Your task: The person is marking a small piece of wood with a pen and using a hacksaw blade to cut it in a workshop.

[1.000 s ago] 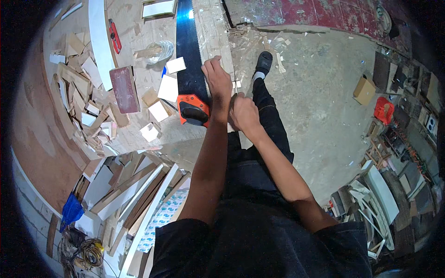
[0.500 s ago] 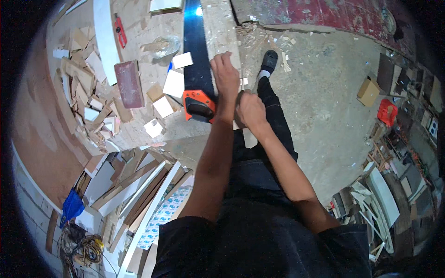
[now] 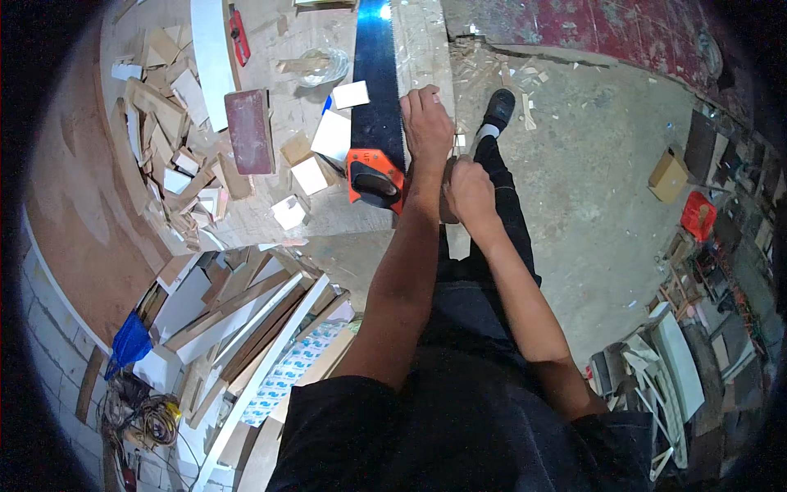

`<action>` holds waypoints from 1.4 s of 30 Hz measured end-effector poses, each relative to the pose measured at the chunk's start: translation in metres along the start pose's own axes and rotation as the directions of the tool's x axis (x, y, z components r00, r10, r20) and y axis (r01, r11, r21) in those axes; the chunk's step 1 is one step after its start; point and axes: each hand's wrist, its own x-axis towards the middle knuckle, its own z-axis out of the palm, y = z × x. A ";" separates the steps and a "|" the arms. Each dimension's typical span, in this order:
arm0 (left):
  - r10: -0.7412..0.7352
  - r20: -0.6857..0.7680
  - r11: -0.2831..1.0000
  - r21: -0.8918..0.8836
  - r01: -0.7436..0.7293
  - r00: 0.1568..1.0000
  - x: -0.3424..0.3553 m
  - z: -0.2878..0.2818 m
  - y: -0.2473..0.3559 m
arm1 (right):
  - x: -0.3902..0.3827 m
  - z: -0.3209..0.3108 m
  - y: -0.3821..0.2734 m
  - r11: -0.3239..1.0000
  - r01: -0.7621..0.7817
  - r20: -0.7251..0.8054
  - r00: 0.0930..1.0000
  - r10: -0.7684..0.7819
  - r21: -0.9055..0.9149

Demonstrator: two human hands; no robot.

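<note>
At the right edge of the bench [image 3: 266, 197], the left hand [image 3: 429, 127] is being rested just beside the toothed side of a handsaw [image 3: 377, 107], fingers pointing forward; whether anything is being pinned under its palm cannot be told; the right hand [image 3: 473, 193] is being held a little nearer the body, apparently clenched around a dark object [image 3: 448, 195] – mostly being hidden by the knuckles, so its kind cannot be made out; that object is being held between the two hands, near the bench corner, while a small white piece [image 3: 460, 140] is being seen just beyond the right fist; as for progress, the handsaw is being left flat and ungripped, and several white-faced blocks [image 3: 310, 176] are being left loose to its left, so some cutting is being judged complete; the handwork at the edge is being judged unfinished, since both hands are being occupied there; how much is being left over cannot be told, as no finished assembly is being shown; farther left, a maroon block [image 3: 250, 131], a red knife [image 3: 238, 37] and a heap of offcuts [image 3: 168, 123] are being left untouched.
</note>
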 end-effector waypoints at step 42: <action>-0.004 0.010 0.994 0.107 0.003 1.000 -0.002 0.007 -0.001 | 0.000 0.005 0.005 0.990 -0.006 -0.053 0.998 0.014 0.143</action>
